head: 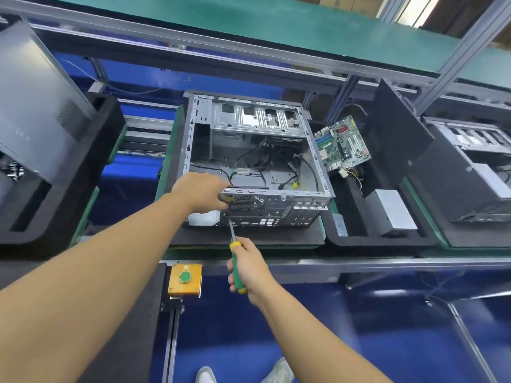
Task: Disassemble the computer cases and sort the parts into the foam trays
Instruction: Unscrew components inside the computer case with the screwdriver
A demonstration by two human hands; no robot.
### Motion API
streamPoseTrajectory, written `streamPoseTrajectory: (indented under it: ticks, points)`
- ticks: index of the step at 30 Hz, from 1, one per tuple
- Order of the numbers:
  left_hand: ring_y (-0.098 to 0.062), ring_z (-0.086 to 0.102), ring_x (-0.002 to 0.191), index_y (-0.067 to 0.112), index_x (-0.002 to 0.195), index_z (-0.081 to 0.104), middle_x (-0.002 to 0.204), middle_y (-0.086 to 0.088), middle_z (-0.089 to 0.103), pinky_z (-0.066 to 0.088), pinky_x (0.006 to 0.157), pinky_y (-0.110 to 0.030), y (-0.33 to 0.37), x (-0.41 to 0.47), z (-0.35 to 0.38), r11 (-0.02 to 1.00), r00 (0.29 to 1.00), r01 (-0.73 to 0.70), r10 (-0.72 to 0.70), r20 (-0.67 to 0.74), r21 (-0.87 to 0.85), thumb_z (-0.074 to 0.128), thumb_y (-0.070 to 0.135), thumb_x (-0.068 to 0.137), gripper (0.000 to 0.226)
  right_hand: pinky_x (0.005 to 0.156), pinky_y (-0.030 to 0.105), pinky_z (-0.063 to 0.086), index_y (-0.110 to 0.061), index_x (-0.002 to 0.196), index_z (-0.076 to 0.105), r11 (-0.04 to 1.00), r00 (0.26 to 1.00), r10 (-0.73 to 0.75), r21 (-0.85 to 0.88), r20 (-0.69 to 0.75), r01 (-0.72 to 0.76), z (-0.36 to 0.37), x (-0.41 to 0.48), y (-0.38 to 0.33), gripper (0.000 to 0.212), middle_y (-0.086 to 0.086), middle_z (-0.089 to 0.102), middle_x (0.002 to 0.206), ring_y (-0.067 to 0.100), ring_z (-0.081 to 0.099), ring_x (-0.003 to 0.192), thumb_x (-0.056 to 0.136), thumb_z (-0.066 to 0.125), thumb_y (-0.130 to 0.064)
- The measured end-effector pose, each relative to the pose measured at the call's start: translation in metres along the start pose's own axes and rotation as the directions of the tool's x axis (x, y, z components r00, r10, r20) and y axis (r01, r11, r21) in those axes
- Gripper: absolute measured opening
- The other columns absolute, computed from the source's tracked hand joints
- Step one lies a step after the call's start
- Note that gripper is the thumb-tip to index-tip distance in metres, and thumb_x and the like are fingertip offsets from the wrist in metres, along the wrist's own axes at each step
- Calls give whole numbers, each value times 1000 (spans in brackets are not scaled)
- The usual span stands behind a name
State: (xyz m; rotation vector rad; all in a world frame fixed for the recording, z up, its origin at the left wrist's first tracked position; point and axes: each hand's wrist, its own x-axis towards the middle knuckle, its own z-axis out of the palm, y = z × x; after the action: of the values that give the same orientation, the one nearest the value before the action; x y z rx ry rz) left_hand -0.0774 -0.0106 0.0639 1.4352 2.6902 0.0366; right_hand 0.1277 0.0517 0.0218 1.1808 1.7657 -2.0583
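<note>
Two hands busy here. The left hand (201,192) has its fingers curled over the rear top edge of the open computer case (249,161). The right hand (249,266) is wrapped round a screwdriver (237,269), tip at the back panel.

The case sits dead centre on the green surface (193,254), with a foam tray (345,239) at its 3 o'clock.

It's stiff sheet steel, probably hefty with sharp edges, so I'd grab the frame rails, not the loose cables.

Factory line: metal racking (456,62) at 12 o'clock, orange button box (184,277) at 7.
</note>
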Motion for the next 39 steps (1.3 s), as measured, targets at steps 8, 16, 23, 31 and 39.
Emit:
streamPoseTrajectory:
  ticks: [8, 16, 23, 31, 39]
  points:
    - [-16, 58, 70, 32, 76, 52, 70, 12, 57, 31, 50, -25, 1, 0, 0, 1000, 1000, 0, 0, -22, 0, 59, 52, 82, 22, 45, 24, 41, -43, 121, 57, 999, 1000, -11, 51, -19, 12, 4, 6, 8, 26, 1, 54, 70, 15, 46, 47, 103, 39, -35]
    - [-15, 56, 69, 33, 69, 43, 67, 13, 53, 27, 48, -23, 4, -2, -3, 1000, 1000, 2, -2, -29, -2, 60, 53, 85, 30, 45, 23, 40, -43, 122, 56, 999, 999, -22, 33, -27, 23, 3, 8, 10, 27, 1, 53, 71, 14, 45, 47, 103, 39, -34]
    - [-14, 51, 65, 33, 64, 38, 63, 15, 46, 25, 47, -23, 6, -3, -5, 1000, 1000, 12, -12, -29, 7, 60, 52, 85, 36, 45, 23, 39, -44, 123, 56, 999, 999, -20, 40, -28, 21, 3, 8, 11, 27, 1, 52, 70, 14, 44, 49, 104, 38, -34]
    - [-13, 51, 64, 31, 67, 41, 63, 14, 47, 25, 47, -23, 4, -1, -2, 1000, 999, 17, -16, -37, 25, 59, 52, 84, 32, 45, 23, 39, -45, 119, 58, 998, 999, -9, 69, -36, 12, 3, 8, 13, 27, -1, 52, 67, 15, 45, 47, 103, 40, -33]
    - [-7, 43, 57, 31, 64, 39, 62, 15, 45, 23, 47, -23, 3, -1, 0, 999, 999, 28, -27, -44, 22, 60, 52, 83, 35, 45, 24, 40, -42, 113, 60, 986, 1000, 15, 164, -14, -12, 8, 4, 7, 25, 3, 54, 70, 15, 46, 46, 101, 40, -33]
